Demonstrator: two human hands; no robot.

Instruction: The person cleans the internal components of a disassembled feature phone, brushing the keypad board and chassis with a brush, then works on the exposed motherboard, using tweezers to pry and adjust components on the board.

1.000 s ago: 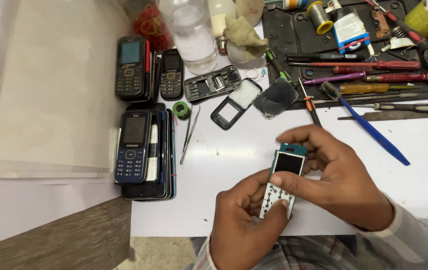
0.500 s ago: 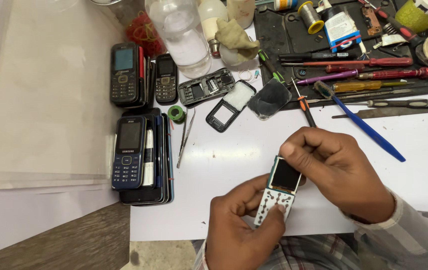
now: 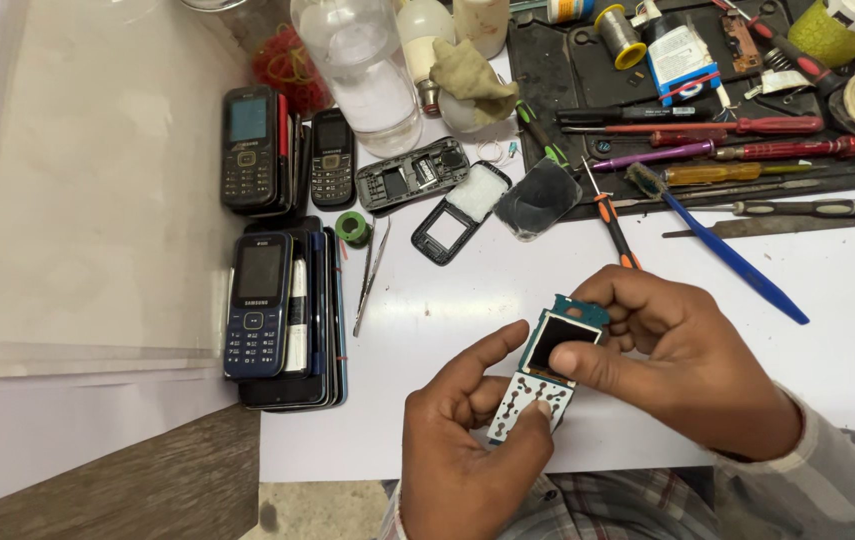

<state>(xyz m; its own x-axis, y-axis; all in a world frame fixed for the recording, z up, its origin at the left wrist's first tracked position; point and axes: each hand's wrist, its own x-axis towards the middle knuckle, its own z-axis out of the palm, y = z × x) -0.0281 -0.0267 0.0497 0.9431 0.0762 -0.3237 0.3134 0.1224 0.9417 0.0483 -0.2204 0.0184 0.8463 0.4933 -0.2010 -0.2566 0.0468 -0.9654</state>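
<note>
Both my hands hold a bare phone circuit board (image 3: 544,368) with a small dark screen and a white keypad sheet, above the white work surface (image 3: 427,300). My left hand (image 3: 467,450) grips its lower keypad end, thumb on the pads. From the right, my right hand (image 3: 682,355) pinches the screen end, thumb lying on the screen's lower edge. An open black phone frame (image 3: 459,212) and a stripped phone back (image 3: 411,176) lie further up the table.
A stack of keypad phones (image 3: 282,320) lies at the left, two more phones (image 3: 267,150) above it. Tweezers (image 3: 371,275), green tape roll (image 3: 353,227), clear bottle (image 3: 359,70), screwdrivers (image 3: 717,150), a blue brush (image 3: 722,248) and a black tool tray (image 3: 587,80) fill the back.
The board has tilted and turned slightly in my hands; my right thumb now rests on the screen's lower edge. The view has shifted a little; everything on the table stays in place.
</note>
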